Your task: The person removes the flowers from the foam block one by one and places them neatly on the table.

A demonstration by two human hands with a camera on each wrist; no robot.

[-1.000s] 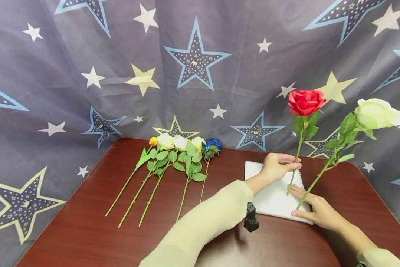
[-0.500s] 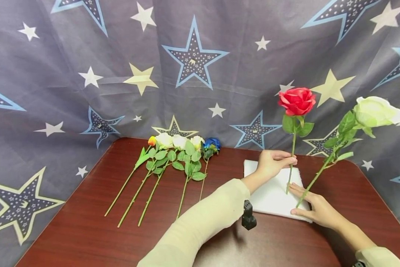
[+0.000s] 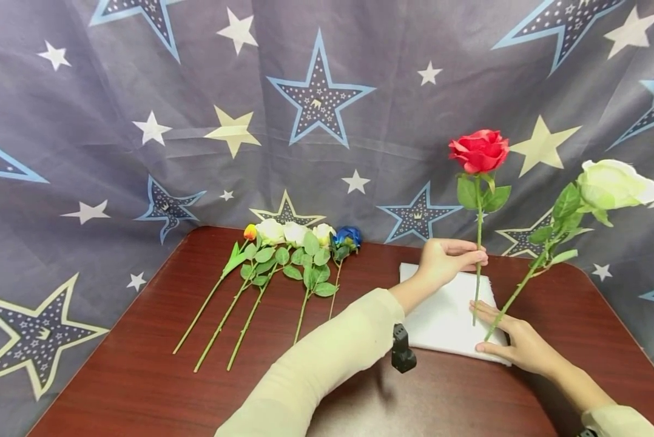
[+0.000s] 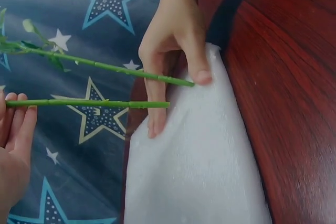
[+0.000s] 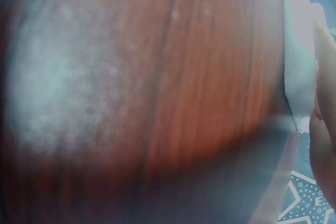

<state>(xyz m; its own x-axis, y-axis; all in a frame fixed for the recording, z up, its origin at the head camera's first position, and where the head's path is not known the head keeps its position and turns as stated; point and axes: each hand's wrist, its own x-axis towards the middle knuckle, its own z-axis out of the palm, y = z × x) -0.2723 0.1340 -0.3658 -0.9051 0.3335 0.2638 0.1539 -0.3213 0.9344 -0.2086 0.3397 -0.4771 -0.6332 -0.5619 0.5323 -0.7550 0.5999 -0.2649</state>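
Note:
My left hand pinches the green stem of a red artificial rose between thumb and fingers. The rose is nearly upright, and its bare stem end hangs over a white foam block. In the left wrist view that red rose's stem points at the foam. My right hand rests on the block's right part, fingers extended and thumb spread apart. Between that thumb and the fingers, a white rose stands tilted to the right, its stem's lower end at the foam. The right wrist view shows only part of the right hand.
On the brown table several flowers lie side by side at left centre: an orange tulip, white roses and a blue rose. A star-patterned curtain hangs behind the table. My left forearm crosses over the table's front.
My left hand has shifted slightly left, and the red rose has moved left and up, standing straighter. The right hand and the white rose have stayed put.

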